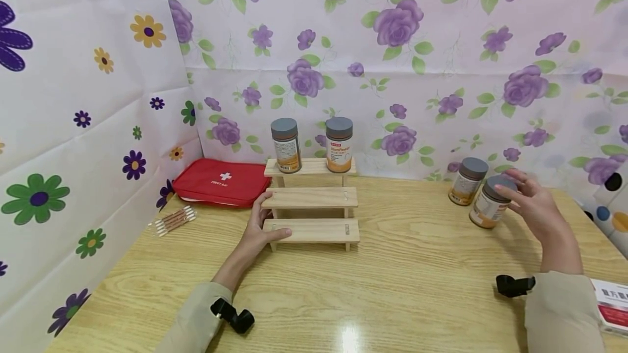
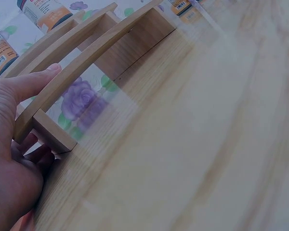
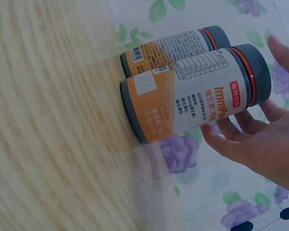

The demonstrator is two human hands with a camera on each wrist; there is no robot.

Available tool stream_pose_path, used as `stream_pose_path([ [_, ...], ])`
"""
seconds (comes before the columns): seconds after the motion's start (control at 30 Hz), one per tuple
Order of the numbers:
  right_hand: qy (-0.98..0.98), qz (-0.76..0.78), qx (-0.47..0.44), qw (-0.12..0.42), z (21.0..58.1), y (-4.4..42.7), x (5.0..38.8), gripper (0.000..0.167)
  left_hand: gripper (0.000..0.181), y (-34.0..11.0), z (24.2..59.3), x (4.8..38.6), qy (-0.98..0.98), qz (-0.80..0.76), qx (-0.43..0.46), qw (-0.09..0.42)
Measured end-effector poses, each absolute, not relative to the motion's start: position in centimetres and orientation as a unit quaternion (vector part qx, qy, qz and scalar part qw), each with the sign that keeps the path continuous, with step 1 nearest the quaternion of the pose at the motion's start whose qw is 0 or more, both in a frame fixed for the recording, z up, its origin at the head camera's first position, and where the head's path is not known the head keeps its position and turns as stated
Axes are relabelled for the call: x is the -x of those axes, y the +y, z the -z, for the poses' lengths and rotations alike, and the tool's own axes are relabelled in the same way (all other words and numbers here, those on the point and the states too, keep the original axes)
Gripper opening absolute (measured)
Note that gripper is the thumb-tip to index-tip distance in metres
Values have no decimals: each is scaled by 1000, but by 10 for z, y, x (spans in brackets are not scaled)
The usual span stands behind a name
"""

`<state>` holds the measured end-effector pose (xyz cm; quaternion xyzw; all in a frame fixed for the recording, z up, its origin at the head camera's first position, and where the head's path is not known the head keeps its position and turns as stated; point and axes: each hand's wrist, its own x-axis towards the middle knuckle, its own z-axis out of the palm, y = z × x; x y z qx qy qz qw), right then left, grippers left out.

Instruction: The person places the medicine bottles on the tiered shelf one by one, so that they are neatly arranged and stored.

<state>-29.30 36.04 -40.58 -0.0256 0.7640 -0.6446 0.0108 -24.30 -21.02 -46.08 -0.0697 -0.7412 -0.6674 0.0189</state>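
A three-step wooden rack (image 1: 314,198) stands on the table; my left hand (image 1: 257,230) grips its left end, thumb over the lowest step and fingers behind. The left wrist view shows the hand (image 2: 14,144) around the end of the rack (image 2: 94,50). Two grey-lidded bottles, a left one (image 1: 287,148) and a right one (image 1: 339,148), stand on the top step. At the right, my right hand (image 1: 537,206) is at a front bottle (image 1: 485,208), beside a rear bottle (image 1: 463,187). In the right wrist view the hand's fingers (image 3: 226,139) are against the front bottle (image 3: 183,96), thumb apart from its lid.
A red first aid pouch (image 1: 221,183) lies left of the rack, with a pack of cotton swabs (image 1: 173,221) in front of it. A white and red box (image 1: 613,306) lies at the right edge. Flowered cloth (image 1: 412,97) hangs behind the table.
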Motion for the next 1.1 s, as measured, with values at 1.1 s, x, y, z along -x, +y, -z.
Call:
stream_pose_path([
  [1.1,839,540,60,33,413,369,296,78,94,-210,462,244,-744,664,71,20],
])
